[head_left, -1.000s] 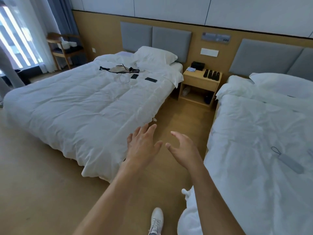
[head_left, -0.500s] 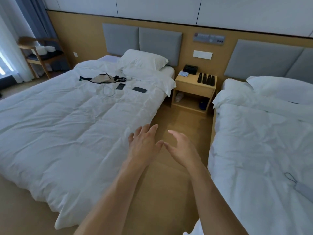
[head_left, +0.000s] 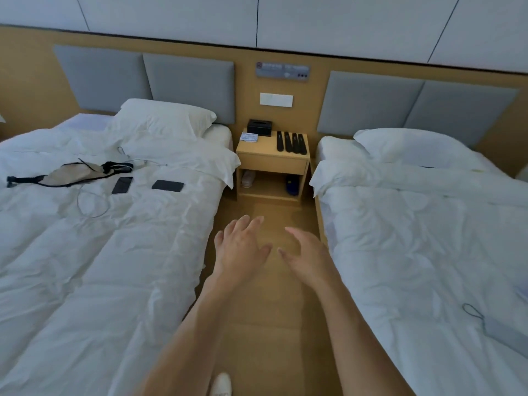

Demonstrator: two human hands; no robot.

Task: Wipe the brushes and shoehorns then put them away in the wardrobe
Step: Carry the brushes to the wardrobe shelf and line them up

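Several black brushes and shoehorns [head_left: 291,143] lie side by side on top of the wooden nightstand [head_left: 271,164] between two beds. A folded cloth [head_left: 249,137] lies at the nightstand's left, beside a black tissue box [head_left: 259,127]. My left hand [head_left: 241,248] and my right hand [head_left: 307,257] are stretched out in front of me over the aisle floor, fingers spread and relaxed, holding nothing. Both are well short of the nightstand.
A white bed [head_left: 100,252] on the left carries a beige pouch [head_left: 71,174], two phones [head_left: 122,184] and a cable. The right bed [head_left: 428,252] holds a grey device with a loop [head_left: 503,334]. The narrow wooden aisle [head_left: 268,310] runs to the nightstand.
The view has turned right and moved forward into the aisle, so the nightstand now sits straight ahead and closer. Both hands stay open and empty in front.
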